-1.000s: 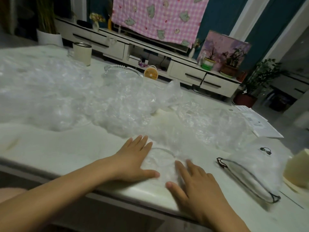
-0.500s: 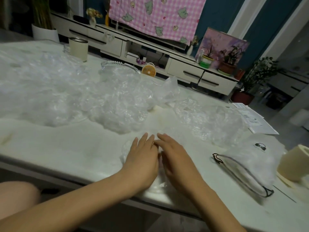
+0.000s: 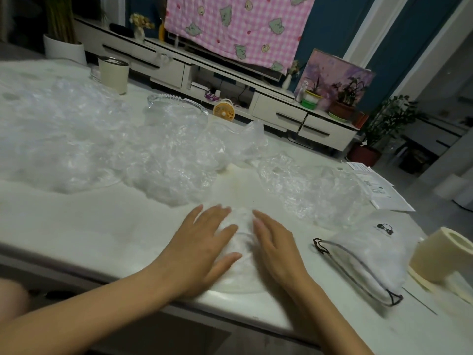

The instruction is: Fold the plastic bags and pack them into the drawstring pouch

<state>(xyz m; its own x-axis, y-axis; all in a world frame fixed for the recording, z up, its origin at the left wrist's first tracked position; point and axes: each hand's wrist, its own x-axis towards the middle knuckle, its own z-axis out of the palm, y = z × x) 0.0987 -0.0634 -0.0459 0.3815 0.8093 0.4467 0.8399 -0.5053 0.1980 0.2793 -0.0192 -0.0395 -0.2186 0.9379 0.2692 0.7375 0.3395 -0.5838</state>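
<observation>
A small clear plastic bag (image 3: 242, 242) lies flat near the table's front edge. My left hand (image 3: 202, 247) presses on its left side with straight fingers. My right hand (image 3: 276, 247) lies flat on its right side, fingers straight. To the right lies the white drawstring pouch (image 3: 368, 262) with a black cord around its mouth and a small black print; it looks partly stuffed. A big heap of crumpled clear plastic bags (image 3: 143, 155) stretches across the table behind my hands, with more crumpled bags (image 3: 312, 190) at the right.
The white table (image 3: 76, 226) holds a cream tape roll (image 3: 445, 257) at the right edge, papers (image 3: 376, 185) behind it, a cream cup (image 3: 114, 74) and a glass dish (image 3: 176, 105) at the back. An orange fan (image 3: 224, 112) and a TV cabinet (image 3: 281, 111) stand beyond.
My hands met over the bag half a second ago; now they have slid apart to its left and right sides, still flat on it.
</observation>
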